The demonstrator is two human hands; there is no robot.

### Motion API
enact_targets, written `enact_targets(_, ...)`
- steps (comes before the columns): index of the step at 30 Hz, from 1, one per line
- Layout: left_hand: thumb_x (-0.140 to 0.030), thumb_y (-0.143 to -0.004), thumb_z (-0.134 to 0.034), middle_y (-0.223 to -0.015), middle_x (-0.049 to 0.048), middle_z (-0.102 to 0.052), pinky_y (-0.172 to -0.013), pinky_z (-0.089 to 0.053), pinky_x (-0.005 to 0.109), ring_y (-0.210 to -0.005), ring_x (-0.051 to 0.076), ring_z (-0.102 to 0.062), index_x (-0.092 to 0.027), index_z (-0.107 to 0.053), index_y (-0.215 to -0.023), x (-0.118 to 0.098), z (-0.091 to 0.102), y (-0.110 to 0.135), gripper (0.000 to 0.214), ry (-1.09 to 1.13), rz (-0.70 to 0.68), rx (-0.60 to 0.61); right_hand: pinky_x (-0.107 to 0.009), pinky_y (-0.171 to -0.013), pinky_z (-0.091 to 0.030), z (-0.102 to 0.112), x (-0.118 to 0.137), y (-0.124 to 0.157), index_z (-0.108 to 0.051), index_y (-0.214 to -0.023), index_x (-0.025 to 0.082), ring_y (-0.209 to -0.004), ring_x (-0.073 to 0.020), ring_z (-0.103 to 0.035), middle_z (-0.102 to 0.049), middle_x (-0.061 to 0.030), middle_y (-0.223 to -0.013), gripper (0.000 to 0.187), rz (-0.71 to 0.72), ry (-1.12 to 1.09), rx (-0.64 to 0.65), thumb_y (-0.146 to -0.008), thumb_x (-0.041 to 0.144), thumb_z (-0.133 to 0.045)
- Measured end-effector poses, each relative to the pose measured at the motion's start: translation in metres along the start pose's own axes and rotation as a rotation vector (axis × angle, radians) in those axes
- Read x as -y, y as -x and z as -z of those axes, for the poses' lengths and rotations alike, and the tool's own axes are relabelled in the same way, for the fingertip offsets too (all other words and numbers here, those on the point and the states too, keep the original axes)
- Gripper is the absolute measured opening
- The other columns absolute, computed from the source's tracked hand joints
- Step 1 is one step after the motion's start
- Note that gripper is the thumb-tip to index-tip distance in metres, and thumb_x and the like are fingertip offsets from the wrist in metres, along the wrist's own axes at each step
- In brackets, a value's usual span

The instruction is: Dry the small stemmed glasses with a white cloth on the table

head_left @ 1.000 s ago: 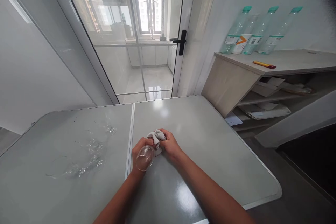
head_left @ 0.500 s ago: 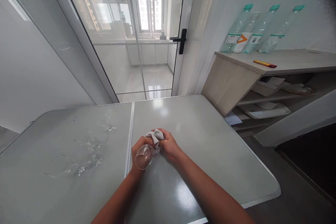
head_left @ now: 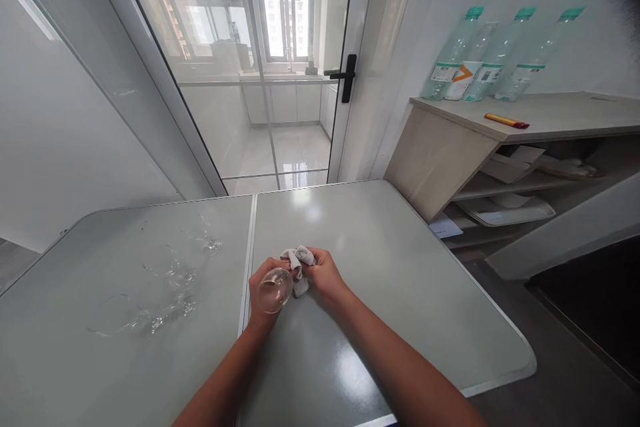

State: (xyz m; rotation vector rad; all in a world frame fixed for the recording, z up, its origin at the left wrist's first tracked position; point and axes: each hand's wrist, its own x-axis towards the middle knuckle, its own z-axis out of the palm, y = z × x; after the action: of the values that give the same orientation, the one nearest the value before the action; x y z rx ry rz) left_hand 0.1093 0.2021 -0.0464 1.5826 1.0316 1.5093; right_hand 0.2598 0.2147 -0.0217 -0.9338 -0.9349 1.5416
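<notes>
My left hand (head_left: 263,280) is closed around a clear stemmed glass (head_left: 275,291), whose bowl tilts toward me over the wrist. Its stem and foot are hidden by my fingers and a white cloth (head_left: 300,259). My right hand (head_left: 324,275) is closed on that cloth, which is bunched between both hands with one end hanging below. Both hands are above the grey table (head_left: 400,293), just right of its pale seam.
Several clear glasses (head_left: 175,307) lie on the table's left half. Plastic bottles (head_left: 450,60) and a yellow-red packet (head_left: 506,121) rest on a wooden shelf unit (head_left: 440,153) at right. A glass door (head_left: 295,140) stands behind the table.
The glass bowl has tipped slightly upward in my left hand. More of the cloth's lower end hangs in view between my hands.
</notes>
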Motion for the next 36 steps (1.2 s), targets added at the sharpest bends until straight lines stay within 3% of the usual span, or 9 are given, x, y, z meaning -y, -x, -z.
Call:
enact_targets(3, -0.036, -0.081, -0.078, -0.092, 0.0059, -0.075, -0.074, -0.060, 0.035, -0.086, 0.023, -0.073, -0.020, -0.072, -0.088, -0.007, -0.001, 0.002, 0.019, -0.009, 0.011, 0.018, -0.025, -0.056, -0.039, 0.003, 0.001, -0.003, -0.072, -0.070, 0.017, -0.057, -0.0135, -0.054, -0.068, -0.0004, -0.065, 0.017, -0.046, -0.108, -0.037, -0.060, 0.028, -0.081)
enact_targets(6, -0.034, -0.083, -0.078, -0.090, 0.0043, -0.074, -0.081, -0.061, 0.034, -0.090, 0.022, -0.074, -0.021, -0.070, -0.086, -0.009, -0.006, 0.003, 0.015, 0.008, 0.080, -0.101, -0.025, -0.057, -0.040, 0.005, 0.003, -0.004, -0.067, -0.066, 0.018, -0.057, -0.0136, -0.054, -0.065, 0.0006, -0.062, 0.019, -0.074, -0.203, -0.083, -0.058, 0.027, -0.081)
enact_targets(9, -0.035, -0.082, -0.079, -0.086, 0.0016, -0.070, -0.082, -0.060, 0.033, -0.088, 0.019, -0.072, -0.023, -0.064, -0.083, -0.008, -0.010, 0.002, 0.019, 0.047, 0.105, -0.156, -0.026, -0.061, -0.043, 0.000, 0.004, 0.000, -0.068, -0.075, 0.019, -0.064, -0.0157, -0.057, -0.067, -0.0006, -0.069, 0.022, -0.108, -0.233, 0.002, -0.063, 0.030, -0.082)
enact_targets(12, -0.035, -0.081, -0.079, -0.078, -0.0014, -0.063, -0.071, -0.057, 0.028, -0.077, 0.016, -0.066, -0.023, -0.059, -0.079, -0.008, -0.009, 0.000, 0.023, 0.033, 0.090, -0.166, -0.030, -0.068, -0.047, -0.006, 0.007, 0.005, -0.068, -0.085, 0.020, -0.073, -0.0187, -0.060, -0.069, -0.0031, -0.079, 0.030, -0.129, -0.275, 0.101, -0.073, 0.044, -0.080)
enact_targets(16, -0.032, -0.082, -0.077, -0.072, -0.0024, -0.061, -0.063, -0.052, 0.026, -0.066, 0.015, -0.061, -0.022, -0.059, -0.078, -0.006, -0.005, 0.002, 0.021, -0.074, 0.075, -0.104, -0.029, -0.068, -0.045, -0.004, 0.013, 0.007, -0.069, -0.083, 0.018, -0.071, -0.0173, -0.059, -0.067, -0.0027, -0.076, 0.039, -0.132, -0.205, 0.154, -0.071, 0.052, -0.085)
enact_targets(22, -0.024, -0.090, -0.065, -0.074, -0.0006, -0.063, -0.060, -0.045, 0.023, -0.063, 0.012, -0.058, -0.020, -0.067, -0.080, -0.008, -0.005, 0.006, 0.011, -0.289, -0.154, 0.058, -0.024, -0.057, -0.037, 0.010, 0.006, 0.001, -0.066, -0.067, 0.014, -0.058, -0.0120, -0.052, -0.062, 0.0006, -0.063, 0.039, -0.151, 0.007, 0.111, -0.057, 0.043, -0.091)
enact_targets(28, -0.026, -0.087, -0.069, -0.078, -0.0007, -0.067, -0.063, -0.048, 0.022, -0.068, 0.013, -0.063, -0.020, -0.067, -0.087, -0.011, -0.005, 0.005, 0.006, -0.279, -0.107, 0.022, -0.024, -0.056, -0.036, 0.015, -0.006, -0.003, -0.066, -0.067, 0.014, -0.056, -0.0104, -0.048, -0.060, 0.0026, -0.061, 0.031, -0.140, 0.054, -0.050, -0.055, 0.033, -0.087)
enact_targets(33, -0.025, -0.087, -0.070, -0.077, 0.0000, -0.066, -0.062, -0.047, 0.022, -0.067, 0.013, -0.061, -0.020, -0.067, -0.086, -0.009, -0.004, 0.004, 0.006, -0.231, -0.093, 0.001, -0.025, -0.061, -0.040, 0.010, 0.000, 0.000, -0.067, -0.069, 0.014, -0.060, -0.0127, -0.055, -0.064, 0.0002, -0.065, 0.028, -0.216, -0.079, 0.091, -0.055, 0.030, -0.085)
enact_targets(36, -0.024, -0.089, -0.068, -0.075, -0.0004, -0.065, -0.062, -0.044, 0.023, -0.064, 0.013, -0.058, -0.020, -0.068, -0.084, -0.012, -0.006, 0.005, 0.006, -0.302, -0.118, 0.048, -0.024, -0.058, -0.040, 0.010, 0.000, 0.001, -0.064, -0.064, 0.015, -0.057, -0.0117, -0.053, -0.062, 0.0017, -0.060, 0.028, -0.212, -0.059, 0.081, -0.052, 0.028, -0.086)
